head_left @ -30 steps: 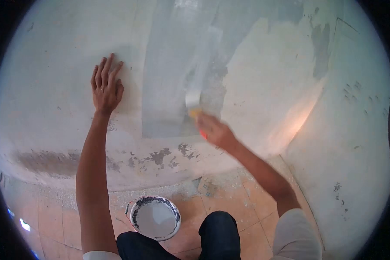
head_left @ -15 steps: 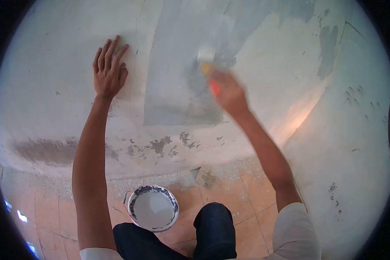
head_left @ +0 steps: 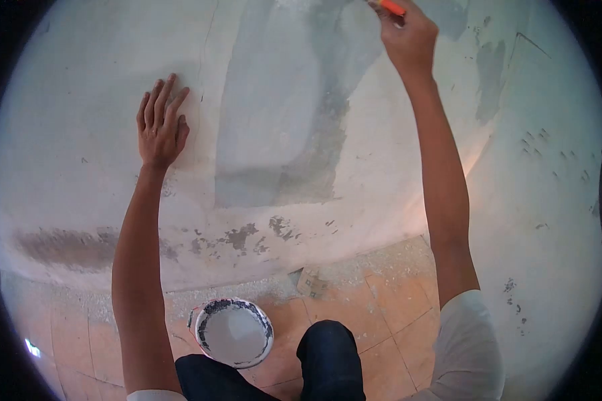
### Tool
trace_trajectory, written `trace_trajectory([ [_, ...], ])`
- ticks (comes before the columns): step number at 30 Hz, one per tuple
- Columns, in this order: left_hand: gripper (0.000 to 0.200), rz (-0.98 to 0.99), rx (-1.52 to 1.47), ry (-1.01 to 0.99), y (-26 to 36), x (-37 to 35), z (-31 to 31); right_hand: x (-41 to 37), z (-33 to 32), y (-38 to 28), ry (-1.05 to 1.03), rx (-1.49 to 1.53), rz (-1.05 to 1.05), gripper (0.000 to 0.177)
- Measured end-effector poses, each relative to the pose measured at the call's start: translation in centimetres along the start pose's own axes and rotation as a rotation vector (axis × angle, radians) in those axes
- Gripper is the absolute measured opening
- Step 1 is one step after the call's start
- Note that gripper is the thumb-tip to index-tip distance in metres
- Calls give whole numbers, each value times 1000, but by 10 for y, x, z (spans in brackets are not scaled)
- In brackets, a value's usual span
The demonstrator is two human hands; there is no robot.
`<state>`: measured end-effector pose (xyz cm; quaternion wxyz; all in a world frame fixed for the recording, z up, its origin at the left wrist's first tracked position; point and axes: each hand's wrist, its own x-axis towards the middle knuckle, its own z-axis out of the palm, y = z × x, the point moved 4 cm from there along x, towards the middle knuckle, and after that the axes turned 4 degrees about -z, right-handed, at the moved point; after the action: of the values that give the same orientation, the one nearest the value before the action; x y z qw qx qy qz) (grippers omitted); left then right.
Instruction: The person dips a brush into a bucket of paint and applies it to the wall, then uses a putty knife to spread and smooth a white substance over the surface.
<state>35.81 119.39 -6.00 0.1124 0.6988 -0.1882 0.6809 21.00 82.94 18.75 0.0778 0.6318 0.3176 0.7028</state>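
Observation:
My left hand (head_left: pixel 159 127) lies flat on the pale wall (head_left: pixel 100 167), fingers stretched out and apart, left of a thin vertical crack. High at the top edge, my right hand (head_left: pixel 411 37) is closed round the orange handle (head_left: pixel 391 7) of a paintbrush. Its bristle end is out of view above. Between my hands is a grey patch (head_left: pixel 267 120) of wall with a wet-looking coat and a darker strip along its right side. A white bucket (head_left: pixel 266 347) of whitish paint stands on the floor near my knees, its inner rim crusted dark.
Orange floor tiles (head_left: pixel 388 314) run below the wall, with pale debris along its foot. A small piece of cardboard (head_left: pixel 311 283) lies there. Low on the wall are flaking dark patches (head_left: pixel 241 234). Another wall (head_left: pixel 542 240) meets it at the right.
My right hand has swept up and to the right with the paintbrush, from mid-patch to the top edge. My left hand stays on the wall; the view has tilted up slightly.

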Motion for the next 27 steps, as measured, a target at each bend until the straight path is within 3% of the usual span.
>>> trace_trajectory([
  [2, 55, -1, -5, -5, 0, 0, 0, -20, 8, -16, -99, 56, 55, 28],
  [4, 55, -10, -6, 2, 0, 1, -2, -79, 11, -40, -220, 4, -46, 32],
  [6, 56, -25, -13, -35, -2, 1, -2, -94, -12, -77, -482, 252, 105, 24],
  [8, 56, -25, -21, -19, -4, 1, -4, -78, -23, -71, -517, 372, 222, 19],
  [11, 56, -19, -26, -25, -1, 2, -5, -7, -27, -28, -172, 222, 41, 20],
  [12, 56, -14, -13, -31, 0, 3, -5, -1, -19, -15, -173, 213, 40, 20],
  [14, 56, -12, -13, -26, 0, 2, -3, 2, -4, -3, -276, 292, 115, 17],
  [15, 57, -12, -3, -24, 0, 3, -3, -3, -7, -9, -409, 215, 53, 14],
  [16, 57, -9, -3, -16, 0, 3, -3, -1, -13, -9, -404, 209, 49, 14],
  [18, 58, -16, -26, -27, 1, 4, -6, 7, -25, -5, -527, 353, 212, 14],
  [20, 57, -11, -22, -24, 0, 5, -7, 18, -31, 6, -448, 317, 225, 14],
  [22, 55, -20, -24, -25, 2, 3, -6, 9, -29, 17, -215, 301, 239, 14],
  [23, 55, -19, -12, -27, 2, 3, -6, -16, -18, 15, -352, 233, 234, 16],
  [24, 54, -16, 3, -27, 2, 4, -7, -33, -18, -8, -342, 231, -2, 17],
  [26, 54, -13, -14, -18, 1, 5, -8, -35, -25, -22, -644, 380, 287, 18],
  [27, 54, -16, -31, -17, 1, 4, -9, -26, -28, -18, -640, 382, 278, 18],
])
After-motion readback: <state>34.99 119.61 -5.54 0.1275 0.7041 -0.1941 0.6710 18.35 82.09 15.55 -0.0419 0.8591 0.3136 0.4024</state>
